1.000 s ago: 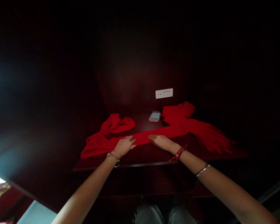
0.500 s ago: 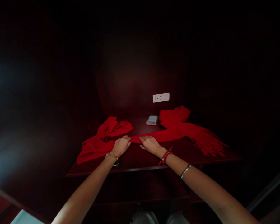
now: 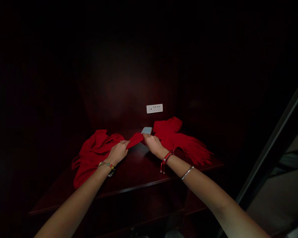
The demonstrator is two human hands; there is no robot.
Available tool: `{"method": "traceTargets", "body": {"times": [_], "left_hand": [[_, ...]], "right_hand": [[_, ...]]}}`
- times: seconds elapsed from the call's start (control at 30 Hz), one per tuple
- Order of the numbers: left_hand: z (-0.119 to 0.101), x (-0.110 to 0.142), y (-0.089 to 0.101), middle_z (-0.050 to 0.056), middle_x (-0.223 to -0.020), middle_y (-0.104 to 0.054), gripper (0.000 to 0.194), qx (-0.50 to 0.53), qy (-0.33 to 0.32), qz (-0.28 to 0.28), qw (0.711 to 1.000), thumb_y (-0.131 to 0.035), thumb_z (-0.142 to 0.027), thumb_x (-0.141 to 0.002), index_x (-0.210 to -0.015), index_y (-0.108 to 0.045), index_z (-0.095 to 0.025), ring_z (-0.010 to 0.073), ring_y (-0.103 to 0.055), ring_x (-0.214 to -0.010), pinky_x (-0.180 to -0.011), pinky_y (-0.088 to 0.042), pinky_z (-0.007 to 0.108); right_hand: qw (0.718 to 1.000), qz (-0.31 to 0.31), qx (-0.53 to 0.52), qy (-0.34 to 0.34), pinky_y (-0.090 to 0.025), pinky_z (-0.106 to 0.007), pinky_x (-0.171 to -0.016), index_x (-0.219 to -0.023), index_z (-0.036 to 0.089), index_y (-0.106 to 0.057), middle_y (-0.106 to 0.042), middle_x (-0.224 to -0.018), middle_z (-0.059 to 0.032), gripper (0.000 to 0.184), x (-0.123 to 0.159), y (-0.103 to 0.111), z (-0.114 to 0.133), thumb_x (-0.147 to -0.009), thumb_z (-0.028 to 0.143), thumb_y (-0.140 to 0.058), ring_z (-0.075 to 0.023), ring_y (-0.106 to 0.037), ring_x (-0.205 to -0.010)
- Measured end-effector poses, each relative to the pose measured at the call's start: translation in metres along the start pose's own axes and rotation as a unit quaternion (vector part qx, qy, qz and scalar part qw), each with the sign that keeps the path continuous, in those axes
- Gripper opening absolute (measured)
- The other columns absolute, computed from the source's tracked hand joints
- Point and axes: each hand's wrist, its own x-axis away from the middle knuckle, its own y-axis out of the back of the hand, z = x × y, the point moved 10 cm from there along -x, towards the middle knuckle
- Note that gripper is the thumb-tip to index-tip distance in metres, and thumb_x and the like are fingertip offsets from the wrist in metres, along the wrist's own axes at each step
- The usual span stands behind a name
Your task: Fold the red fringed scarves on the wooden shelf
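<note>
A long red scarf (image 3: 135,140) lies across a dark wooden desk (image 3: 139,178), bunched at the left and fringed at the right. My left hand (image 3: 118,152) is closed on its middle stretch, with a ring on one finger. Close by on the right, my right hand (image 3: 152,144) grips the same stretch, fingers pinched round the cloth. Between the two hands the fabric is narrow, folded and raised a little off the desktop. Part of the scarf is hidden behind my right hand and wrist.
Behind the scarf lies a small pale, phone-like card or device (image 3: 147,130). A white wall socket (image 3: 154,108) sits on the dark back panel. At the right, a dark frame edge (image 3: 270,142) slants upward. The desk's front edge runs below my wrists.
Both hands went from lying on the flat scarf to gripping it. Its middle is now lifted and gathered, and the left part is more bunched. The view has turned right.
</note>
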Motion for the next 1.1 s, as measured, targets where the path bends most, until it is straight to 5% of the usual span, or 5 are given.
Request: {"method": "traceTargets", "body": {"times": [0.17, 0.4, 0.57, 0.77, 1.1], "left_hand": [[-0.035, -0.014, -0.012, 0.009, -0.113, -0.054, 0.049, -0.008, 0.010, 0.049, 0.999, -0.043, -0.013, -0.076, -0.124, -0.040, -0.022, 0.0212, -0.054, -0.099, -0.081, -0.043, 0.030], [-0.040, 0.002, -0.038, 0.009, -0.124, -0.048, 0.053, 0.038, -0.018, 0.048, 0.998, -0.036, -0.053, -0.081, -0.124, -0.042, -0.023, 0.0246, -0.041, -0.115, -0.097, -0.025, 0.041], [0.007, 0.026, -0.018, 0.010, -0.138, -0.027, 0.063, -0.011, 0.086, -0.007, 0.996, -0.038, -0.058, -0.078, -0.131, -0.033, -0.024, 0.0301, -0.022, -0.125, -0.097, -0.022, 0.047], [0.028, 0.050, -0.019, 0.016, -0.115, -0.046, 0.074, 0.028, 0.179, 0.003, 0.983, -0.036, -0.062, -0.076, -0.133, -0.025, -0.017, 0.0286, -0.047, -0.105, -0.080, -0.040, 0.034], [0.080, 0.051, -0.033, 0.025, -0.118, -0.047, 0.087, 0.112, 0.368, 0.016, 0.923, -0.044, -0.057, -0.074, -0.137, -0.004, -0.013, 0.0341, -0.052, -0.102, -0.076, -0.043, 0.040]], "right_hand": [[0.992, -0.040, 0.065, -0.102, -0.042, -0.031, -0.076, -0.126, 0.015, -0.031, -0.055, -0.112, -0.0161, 0.038, 0.009, 0.034, -0.094, -0.089, 0.016, -0.022, -0.0222, -0.057, -0.094], [0.976, 0.053, 0.151, -0.150, -0.040, -0.037, -0.081, -0.128, 0.013, -0.034, -0.052, -0.116, -0.0192, 0.044, 0.067, -0.030, -0.179, -0.084, 0.010, -0.029, -0.0249, -0.049, -0.106], [0.990, 0.004, 0.139, -0.020, -0.025, -0.050, -0.095, -0.131, 0.022, -0.031, -0.027, -0.139, -0.0104, 0.057, 0.057, -0.032, -0.143, -0.078, 0.003, -0.033, -0.0272, -0.020, -0.127], [0.984, 0.037, 0.059, 0.166, -0.018, -0.051, -0.099, -0.129, 0.022, -0.035, -0.031, -0.137, -0.0102, 0.059, 0.046, -0.033, -0.044, -0.074, 0.009, -0.046, -0.0272, -0.017, -0.127], [0.991, 0.055, 0.043, 0.113, -0.036, -0.032, -0.090, -0.130, 0.013, -0.032, -0.056, -0.112, -0.0144, 0.050, 0.049, -0.071, -0.014, -0.081, 0.005, -0.034, -0.0179, -0.052, -0.104]]}}
